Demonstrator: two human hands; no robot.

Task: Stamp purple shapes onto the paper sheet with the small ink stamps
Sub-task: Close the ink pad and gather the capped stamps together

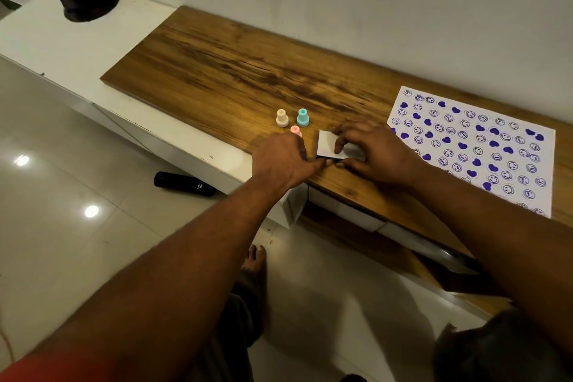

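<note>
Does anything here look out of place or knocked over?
A black cylinder lies on its side on the tiled floor beside the white cabinet, away from the work. On the wooden top the cream stamp and teal stamp stand upright and the paper sheet lies flat.

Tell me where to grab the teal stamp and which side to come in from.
Pinch the teal stamp by its narrow upper neck, straight down from above. It stands upright on a wider base. The cream stamp stands close on its left, the pink stamp just in front; a sideways reach may knock them. The right hand grips a white case.
</note>
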